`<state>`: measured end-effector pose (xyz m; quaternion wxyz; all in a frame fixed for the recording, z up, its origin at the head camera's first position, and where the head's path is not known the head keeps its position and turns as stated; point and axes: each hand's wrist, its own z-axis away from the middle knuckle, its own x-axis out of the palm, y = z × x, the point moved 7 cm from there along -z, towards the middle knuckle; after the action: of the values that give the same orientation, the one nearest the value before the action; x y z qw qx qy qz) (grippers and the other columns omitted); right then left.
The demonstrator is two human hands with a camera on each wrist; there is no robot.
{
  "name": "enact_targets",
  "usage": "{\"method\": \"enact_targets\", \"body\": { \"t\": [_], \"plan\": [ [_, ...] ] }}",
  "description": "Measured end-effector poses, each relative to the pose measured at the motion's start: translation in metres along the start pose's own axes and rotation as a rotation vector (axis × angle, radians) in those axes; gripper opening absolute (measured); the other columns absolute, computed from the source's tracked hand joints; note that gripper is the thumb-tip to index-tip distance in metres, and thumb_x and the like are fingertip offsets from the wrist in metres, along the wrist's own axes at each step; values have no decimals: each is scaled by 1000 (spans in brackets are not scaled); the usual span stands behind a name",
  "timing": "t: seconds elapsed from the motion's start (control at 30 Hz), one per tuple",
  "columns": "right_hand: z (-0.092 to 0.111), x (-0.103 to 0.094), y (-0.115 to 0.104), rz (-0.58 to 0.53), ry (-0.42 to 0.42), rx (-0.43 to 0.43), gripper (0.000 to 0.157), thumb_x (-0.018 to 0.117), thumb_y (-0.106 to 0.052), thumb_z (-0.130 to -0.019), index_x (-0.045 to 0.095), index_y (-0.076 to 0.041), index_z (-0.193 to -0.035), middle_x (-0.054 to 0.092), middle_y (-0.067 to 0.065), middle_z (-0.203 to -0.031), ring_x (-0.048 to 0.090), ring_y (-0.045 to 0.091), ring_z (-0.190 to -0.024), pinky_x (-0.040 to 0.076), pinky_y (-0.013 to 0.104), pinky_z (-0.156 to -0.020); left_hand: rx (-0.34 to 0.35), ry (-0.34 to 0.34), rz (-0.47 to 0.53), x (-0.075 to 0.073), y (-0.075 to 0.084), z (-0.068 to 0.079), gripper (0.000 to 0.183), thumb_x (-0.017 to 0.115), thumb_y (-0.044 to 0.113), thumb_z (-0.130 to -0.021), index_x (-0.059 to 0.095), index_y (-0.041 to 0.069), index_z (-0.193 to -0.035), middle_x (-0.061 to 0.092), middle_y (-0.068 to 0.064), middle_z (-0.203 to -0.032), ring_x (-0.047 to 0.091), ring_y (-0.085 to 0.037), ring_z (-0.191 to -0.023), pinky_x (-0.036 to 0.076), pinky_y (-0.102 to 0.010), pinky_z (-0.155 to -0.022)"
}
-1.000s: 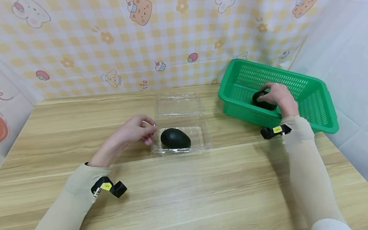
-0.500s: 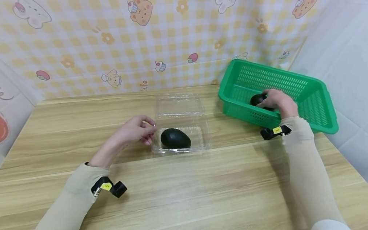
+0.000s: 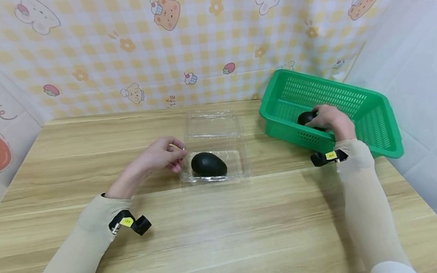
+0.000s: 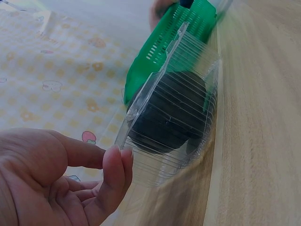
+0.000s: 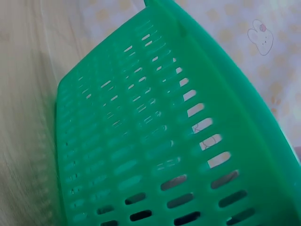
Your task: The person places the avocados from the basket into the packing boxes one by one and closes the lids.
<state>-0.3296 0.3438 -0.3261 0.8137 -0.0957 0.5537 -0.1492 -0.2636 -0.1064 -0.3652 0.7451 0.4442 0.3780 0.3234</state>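
My left hand pinches the left rim of a clear plastic clamshell box between thumb and fingers. The box's lid lies folded back behind it. Inside, toward the left, rests a dark green, smooth, egg-shaped avocado; the left wrist view shows this avocado through the ribbed side wall. Over at the right, my right hand reaches down into a green plastic basket and grips a second dark avocado, which it partly covers. In the right wrist view the slotted basket wall hides that hand.
The basket stands near the right back corner of the wooden table, close to the white side wall. A yellow checked cloth hangs behind the table's back edge.
The right hand has settled lower over the avocado in the basket, its fingers now covering more of it, and the avocado has turned slightly. The left hand and the box have stayed in place.
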Motion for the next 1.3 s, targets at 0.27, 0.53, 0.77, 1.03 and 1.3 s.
{"method": "enact_targets", "body": {
  "t": [0.27, 0.53, 0.77, 1.03, 1.3],
  "plan": [
    [9, -5, 0, -54, 112, 22, 89, 70, -40, -93, 25, 5, -154, 39, 37, -141, 58, 48, -105, 51, 56, -84, -5, -4, 8, 1, -2, -1, 33, 55, 6, -104, 43, -12, -128, 64, -15, -86, 62, -14, -62, 56, -24, -58],
    [14, -14, -7, -73, 256, 0, 85, 71, -39, -92, 30, 7, -151, 40, 40, -137, 44, 54, -117, 44, 66, -91, 2, -3, 10, 0, -1, 0, 31, 55, 7, -104, 44, -11, -126, 64, -16, -86, 62, -14, -62, 57, -24, -59],
    [22, -19, -16, -128, 367, -17, 88, 70, -40, -92, 26, 2, -155, 38, 40, -141, 40, 56, -123, 42, 69, -93, 9, -6, 17, 0, -1, 0, 31, 54, 6, -104, 43, -12, -127, 64, -17, -86, 62, -13, -62, 57, -24, -59],
    [34, -24, -28, -189, 463, -61, 88, 70, -45, -91, 27, -4, -157, 41, 36, -144, 42, 55, -123, 43, 69, -93, 2, -8, 16, 1, 0, 0, 32, 54, 6, -104, 43, -12, -128, 64, -16, -86, 62, -14, -62, 57, -24, -59],
    [44, -30, -45, -199, 535, -120, 84, 72, -42, -91, 32, -5, -155, 45, 32, -144, 46, 52, -123, 44, 67, -93, -5, -6, 10, 0, 0, 0, 32, 55, 7, -104, 44, -12, -129, 64, -16, -86, 62, -14, -62, 58, -26, -60]
  ]
}}
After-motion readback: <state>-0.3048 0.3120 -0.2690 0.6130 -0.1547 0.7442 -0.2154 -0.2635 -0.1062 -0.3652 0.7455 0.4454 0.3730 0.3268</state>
